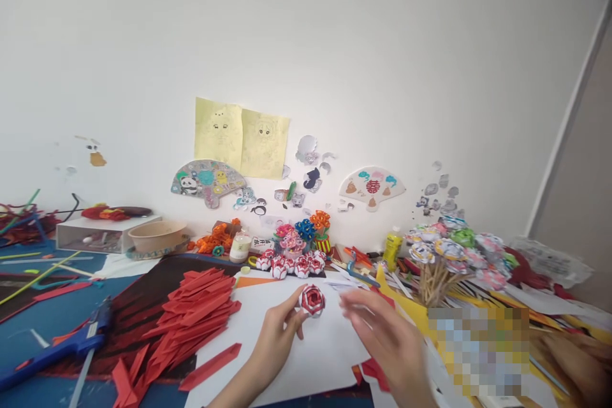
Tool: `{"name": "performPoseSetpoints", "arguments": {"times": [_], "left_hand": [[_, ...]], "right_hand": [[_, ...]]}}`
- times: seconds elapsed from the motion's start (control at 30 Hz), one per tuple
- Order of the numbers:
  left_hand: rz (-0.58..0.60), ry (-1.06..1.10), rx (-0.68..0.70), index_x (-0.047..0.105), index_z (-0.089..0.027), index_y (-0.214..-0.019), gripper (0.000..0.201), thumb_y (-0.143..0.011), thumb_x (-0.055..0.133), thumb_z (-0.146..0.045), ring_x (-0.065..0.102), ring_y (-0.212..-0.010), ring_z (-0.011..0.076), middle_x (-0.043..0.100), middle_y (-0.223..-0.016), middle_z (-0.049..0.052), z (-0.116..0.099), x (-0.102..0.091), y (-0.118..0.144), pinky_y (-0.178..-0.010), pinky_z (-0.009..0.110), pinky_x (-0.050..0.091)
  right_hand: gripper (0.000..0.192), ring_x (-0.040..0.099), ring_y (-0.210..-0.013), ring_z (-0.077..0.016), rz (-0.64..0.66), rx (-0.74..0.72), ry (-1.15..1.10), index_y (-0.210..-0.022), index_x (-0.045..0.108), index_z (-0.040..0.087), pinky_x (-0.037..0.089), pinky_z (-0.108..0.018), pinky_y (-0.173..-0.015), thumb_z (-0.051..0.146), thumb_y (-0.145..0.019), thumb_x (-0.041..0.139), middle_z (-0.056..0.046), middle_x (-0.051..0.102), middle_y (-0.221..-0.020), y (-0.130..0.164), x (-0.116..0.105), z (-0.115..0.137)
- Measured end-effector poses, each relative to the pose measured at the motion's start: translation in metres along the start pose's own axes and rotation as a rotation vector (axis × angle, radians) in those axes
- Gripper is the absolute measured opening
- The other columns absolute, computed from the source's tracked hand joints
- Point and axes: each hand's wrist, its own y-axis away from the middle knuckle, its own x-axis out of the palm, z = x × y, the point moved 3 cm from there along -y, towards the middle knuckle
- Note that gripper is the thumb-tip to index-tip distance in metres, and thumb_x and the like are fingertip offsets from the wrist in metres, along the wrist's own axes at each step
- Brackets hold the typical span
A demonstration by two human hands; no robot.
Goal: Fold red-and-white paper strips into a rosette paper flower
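While pinched at lower centre of the frame, red-and-white paper flower (312, 299) in fingertip grip of left hand (277, 339), above white sheet (296, 357) on tabletop (48, 325). Right hand (387, 338) just beside, blurred, fingers spread, grip empty. Red paper strips (191, 319) heaped left; blue glue gun (71, 344) lower left.

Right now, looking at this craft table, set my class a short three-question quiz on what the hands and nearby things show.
1. True or false: the left hand pinches a red and white paper flower.
2. Which lies left of the white sheet: A red paper strips, B a yellow bottle?
3. Name the blue tool at the far left.

Key: 1 true. 2 A. 3 glue gun.
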Motion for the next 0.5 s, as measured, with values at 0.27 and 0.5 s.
{"name": "performPoseSetpoints", "arguments": {"times": [0.27,0.5], "left_hand": [[0.005,-0.038,-0.011,0.047,-0.016,-0.139,0.051,-0.094,0.044,-0.039,0.052,-0.056,0.013,0.061,-0.067,0.0,0.02,-0.004,-0.005,-0.065,0.024,0.047],[0.064,-0.136,0.119,0.037,-0.022,-0.145,0.048,-0.097,0.036,-0.03,0.055,-0.058,0.0133,0.061,-0.068,0.0,0.023,0.003,0.002,-0.067,0.024,0.048]], "right_hand": [[0.056,0.059,-0.116,-0.0287,0.449,0.194,-0.352,-0.134,0.053,0.024,0.049,-0.042,-0.098,0.047,-0.084,0.064,-0.013,0.062,-0.129,-0.058,0.061,-0.096],[0.05,0.07,-0.091,-0.0291,0.314,0.202,-0.392,-0.109,0.071,0.019,0.057,-0.041,-0.083,0.041,-0.065,0.083,-0.011,0.076,-0.097,-0.046,0.062,-0.102]]}}
